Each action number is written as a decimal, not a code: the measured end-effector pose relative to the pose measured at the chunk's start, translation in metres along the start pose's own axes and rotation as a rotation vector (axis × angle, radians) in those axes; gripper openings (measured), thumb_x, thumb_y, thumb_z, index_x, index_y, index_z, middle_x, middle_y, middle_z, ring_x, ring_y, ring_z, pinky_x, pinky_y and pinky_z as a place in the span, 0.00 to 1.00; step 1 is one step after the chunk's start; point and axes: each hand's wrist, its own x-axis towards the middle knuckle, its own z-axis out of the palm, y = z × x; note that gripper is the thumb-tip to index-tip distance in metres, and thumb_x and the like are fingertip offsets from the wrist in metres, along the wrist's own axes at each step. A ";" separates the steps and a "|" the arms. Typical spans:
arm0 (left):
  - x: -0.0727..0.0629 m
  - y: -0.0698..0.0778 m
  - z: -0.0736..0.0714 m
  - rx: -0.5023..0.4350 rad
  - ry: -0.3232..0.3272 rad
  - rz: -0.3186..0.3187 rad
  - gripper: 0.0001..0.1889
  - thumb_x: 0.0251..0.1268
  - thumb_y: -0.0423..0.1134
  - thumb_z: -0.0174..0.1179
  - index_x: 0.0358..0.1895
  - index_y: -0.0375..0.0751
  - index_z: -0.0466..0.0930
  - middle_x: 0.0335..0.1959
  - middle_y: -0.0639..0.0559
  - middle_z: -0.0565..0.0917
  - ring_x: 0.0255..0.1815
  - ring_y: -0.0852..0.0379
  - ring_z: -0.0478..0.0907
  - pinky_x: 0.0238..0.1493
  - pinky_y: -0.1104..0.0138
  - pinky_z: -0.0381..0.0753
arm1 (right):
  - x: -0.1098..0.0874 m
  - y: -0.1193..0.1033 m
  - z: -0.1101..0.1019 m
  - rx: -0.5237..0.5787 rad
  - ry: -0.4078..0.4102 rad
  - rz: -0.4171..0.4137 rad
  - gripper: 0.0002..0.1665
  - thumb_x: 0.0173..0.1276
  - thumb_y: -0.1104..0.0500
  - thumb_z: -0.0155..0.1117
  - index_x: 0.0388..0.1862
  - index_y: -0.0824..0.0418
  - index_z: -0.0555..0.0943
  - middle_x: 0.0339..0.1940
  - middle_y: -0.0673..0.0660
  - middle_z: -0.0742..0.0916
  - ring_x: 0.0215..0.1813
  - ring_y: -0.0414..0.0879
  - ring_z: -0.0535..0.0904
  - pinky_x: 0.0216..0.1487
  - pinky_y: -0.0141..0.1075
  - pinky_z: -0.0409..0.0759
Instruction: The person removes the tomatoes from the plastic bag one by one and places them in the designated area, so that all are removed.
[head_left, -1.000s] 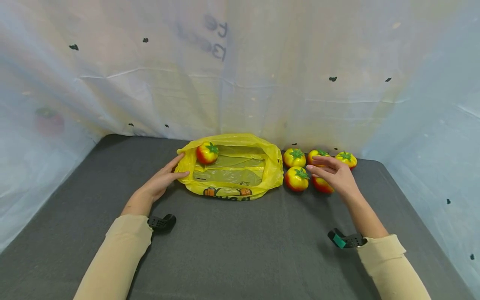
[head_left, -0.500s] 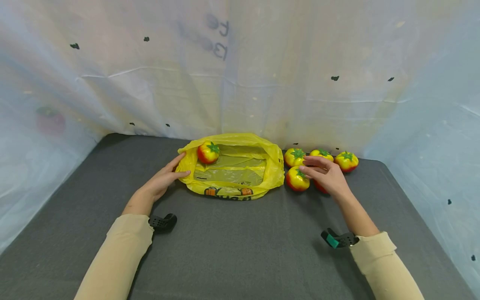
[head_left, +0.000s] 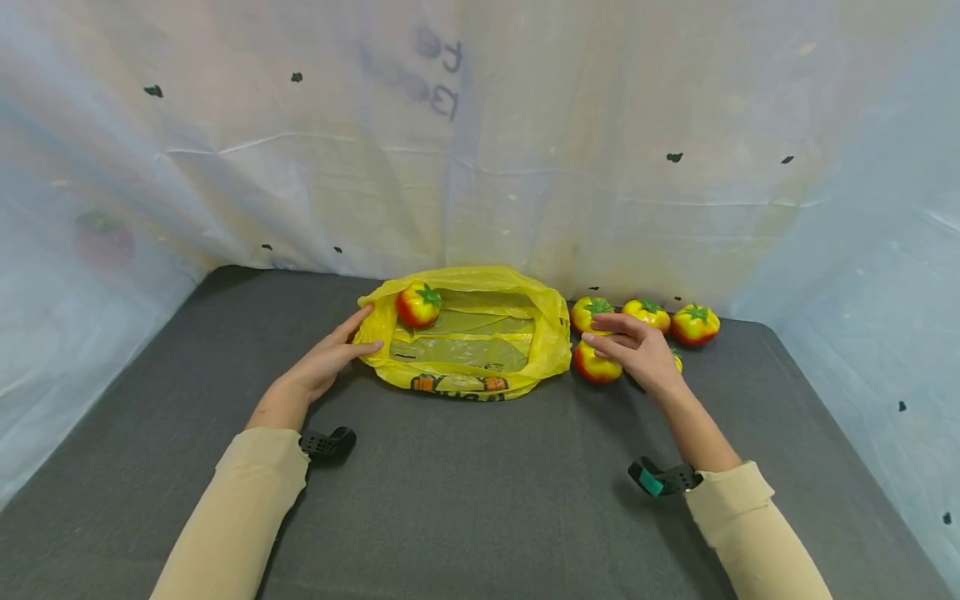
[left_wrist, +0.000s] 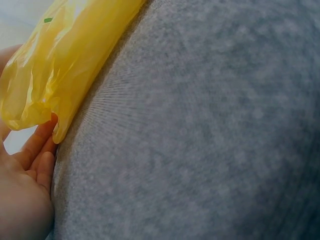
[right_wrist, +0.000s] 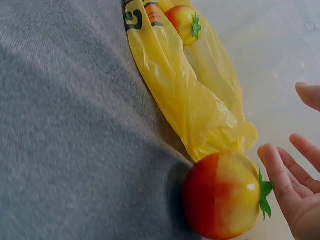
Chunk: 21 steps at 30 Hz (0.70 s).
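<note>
A yellow plastic bag lies with its mouth spread wide on the dark table. One red-and-yellow toy tomato with a green leafy top sits inside at its left end. My left hand rests against the bag's left edge, thumb and fingers spread; in the left wrist view its fingers reach under the yellow plastic. My right hand hovers over the front left tomato with its fingers extended, holding nothing. The right wrist view shows this tomato close beside the bag, fingertips near its leafy top.
More of these tomatoes stand behind: one at the back left, one in the middle and one at the right. Another is mostly hidden by my right hand. A pale plastic sheet hangs along the table's back edge.
My right hand has moved left across the tomatoes, from the middle of the group to the front left one. The left hand stays at the bag.
</note>
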 end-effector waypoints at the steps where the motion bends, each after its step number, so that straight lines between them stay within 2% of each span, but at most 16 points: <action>1: 0.000 0.000 0.000 -0.001 0.000 0.000 0.43 0.72 0.49 0.53 0.76 0.66 0.30 0.78 0.51 0.25 0.77 0.43 0.22 0.69 0.35 0.31 | 0.000 0.000 0.001 0.005 -0.001 -0.001 0.35 0.66 0.48 0.65 0.65 0.67 0.71 0.63 0.66 0.77 0.44 0.29 0.82 0.47 0.31 0.82; 8: 0.002 -0.002 0.000 -0.003 -0.001 0.000 0.43 0.71 0.50 0.53 0.76 0.67 0.31 0.78 0.52 0.26 0.77 0.43 0.22 0.70 0.36 0.31 | 0.002 -0.001 0.009 0.020 -0.026 0.024 0.36 0.65 0.47 0.66 0.66 0.65 0.70 0.64 0.65 0.76 0.46 0.32 0.82 0.51 0.36 0.81; 15: 0.002 -0.001 0.000 -0.003 -0.002 0.002 0.43 0.72 0.49 0.53 0.77 0.66 0.30 0.78 0.52 0.26 0.77 0.43 0.22 0.70 0.36 0.31 | 0.004 -0.003 0.017 -0.003 -0.040 0.019 0.35 0.65 0.46 0.66 0.65 0.63 0.72 0.62 0.62 0.78 0.49 0.38 0.82 0.50 0.34 0.81; 21: 0.002 -0.001 -0.001 0.002 -0.002 0.002 0.42 0.72 0.49 0.53 0.76 0.67 0.31 0.78 0.52 0.25 0.77 0.43 0.21 0.69 0.35 0.31 | 0.007 -0.005 0.026 0.014 -0.048 0.006 0.34 0.63 0.47 0.68 0.64 0.62 0.73 0.62 0.60 0.79 0.50 0.36 0.81 0.52 0.38 0.81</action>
